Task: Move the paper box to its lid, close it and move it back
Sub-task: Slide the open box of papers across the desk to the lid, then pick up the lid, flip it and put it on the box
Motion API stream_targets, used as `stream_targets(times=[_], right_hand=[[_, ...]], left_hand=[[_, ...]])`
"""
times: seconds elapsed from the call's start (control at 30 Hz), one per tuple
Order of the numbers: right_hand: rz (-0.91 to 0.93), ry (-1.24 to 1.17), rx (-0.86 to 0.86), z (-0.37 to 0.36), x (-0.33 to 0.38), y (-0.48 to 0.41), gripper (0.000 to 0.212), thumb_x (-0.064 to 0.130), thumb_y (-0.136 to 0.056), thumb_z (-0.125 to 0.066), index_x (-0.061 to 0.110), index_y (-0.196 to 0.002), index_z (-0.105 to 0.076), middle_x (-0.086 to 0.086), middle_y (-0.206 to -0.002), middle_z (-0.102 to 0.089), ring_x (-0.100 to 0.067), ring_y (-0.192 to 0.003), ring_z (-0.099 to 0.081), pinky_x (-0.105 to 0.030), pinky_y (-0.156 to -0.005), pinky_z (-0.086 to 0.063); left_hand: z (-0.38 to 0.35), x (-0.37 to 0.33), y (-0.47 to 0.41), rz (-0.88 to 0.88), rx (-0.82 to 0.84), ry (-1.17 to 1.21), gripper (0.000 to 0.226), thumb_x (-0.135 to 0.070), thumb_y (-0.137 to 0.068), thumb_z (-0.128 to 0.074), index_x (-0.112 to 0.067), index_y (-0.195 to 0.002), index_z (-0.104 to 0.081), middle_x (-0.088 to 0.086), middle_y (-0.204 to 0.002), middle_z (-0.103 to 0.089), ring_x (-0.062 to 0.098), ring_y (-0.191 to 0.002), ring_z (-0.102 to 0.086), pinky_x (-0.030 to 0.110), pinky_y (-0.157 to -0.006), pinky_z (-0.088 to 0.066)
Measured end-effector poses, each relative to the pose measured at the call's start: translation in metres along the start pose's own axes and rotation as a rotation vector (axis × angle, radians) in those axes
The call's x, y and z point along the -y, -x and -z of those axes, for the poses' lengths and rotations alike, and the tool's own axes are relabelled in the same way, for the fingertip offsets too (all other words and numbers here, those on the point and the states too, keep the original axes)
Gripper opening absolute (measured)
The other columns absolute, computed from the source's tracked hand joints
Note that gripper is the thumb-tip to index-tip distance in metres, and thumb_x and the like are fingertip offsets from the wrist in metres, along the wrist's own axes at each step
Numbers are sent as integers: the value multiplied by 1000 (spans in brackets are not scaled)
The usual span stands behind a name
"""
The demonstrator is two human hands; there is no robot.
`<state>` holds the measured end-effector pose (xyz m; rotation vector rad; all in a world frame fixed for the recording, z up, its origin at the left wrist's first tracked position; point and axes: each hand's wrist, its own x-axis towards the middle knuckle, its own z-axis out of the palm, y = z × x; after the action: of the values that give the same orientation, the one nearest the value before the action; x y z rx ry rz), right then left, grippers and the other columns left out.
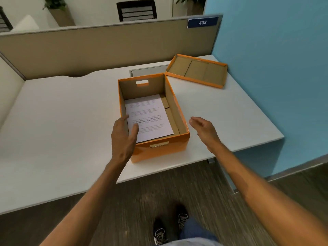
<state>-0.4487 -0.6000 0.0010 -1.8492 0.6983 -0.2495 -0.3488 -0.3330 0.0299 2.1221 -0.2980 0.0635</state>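
An open orange paper box (160, 150) stands near the front edge of the white desk (62, 112), with a printed sheet (150, 116) lying inside. Its orange lid (197, 71) lies upside down at the desk's back right corner, brown inside facing up. My left hand (123, 137) hovers at the box's left wall, fingers spread, thumb over the rim. My right hand (204, 130) is open just right of the box, a small gap away from its side. Neither hand grips anything.
A beige partition (106, 48) runs along the desk's back edge, with a blue sign reading 438. A blue wall (275, 59) closes the right side. A grey cable cover (149, 70) sits behind the box. My shoes (170, 226) stand on dark floor below.
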Motion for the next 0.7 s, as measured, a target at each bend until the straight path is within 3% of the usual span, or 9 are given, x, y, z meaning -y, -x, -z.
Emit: stream_targets(times=[0.13,0.2,0.4,0.5,0.7], right_hand=[[82,93,-26,19,2,-8,47,42,-94,-59,21,-135,-57,-1,-137,-59,-14,-121,-53,-26,-93,-41],[109,109,-36,32,1,-16,45,38,-94,-61,19,-135,-58,-1,-136,-60,-14,-120,-54,-25,-92,-41],[155,144,-31,80,-10,-57,38,29,-94,-63,17,-130,-61,-3,-132,-62,-15,-116,-57,-24,-93,-44],[170,156,-24,109,-17,-90,35,27,-93,-65,17,-126,-64,-2,-127,-65,-13,-112,-59,-20,-89,-42],[196,184,5,166,-26,-158,30,23,-92,-66,17,-122,-67,1,-120,-67,-11,-106,-61,0,-76,-36]], left_hand=[[-24,-31,-6,-127,66,-7,51,-43,-93,-56,-18,-137,-51,7,-147,-51,26,-132,-49,44,-108,-43],[-40,-45,-10,-162,98,-10,50,-42,-93,-55,-18,-137,-52,7,-146,-52,23,-132,-48,41,-108,-40],[-101,-89,-30,-191,178,19,45,-33,-96,-58,-16,-137,-54,7,-145,-53,22,-132,-48,37,-106,-38],[-135,-112,-45,-192,181,34,42,-28,-96,-60,-15,-136,-54,7,-142,-55,22,-128,-50,41,-105,-44],[-201,-156,-76,-120,167,49,42,-25,-97,-59,-16,-137,-53,8,-146,-50,26,-130,-50,51,-107,-44]])
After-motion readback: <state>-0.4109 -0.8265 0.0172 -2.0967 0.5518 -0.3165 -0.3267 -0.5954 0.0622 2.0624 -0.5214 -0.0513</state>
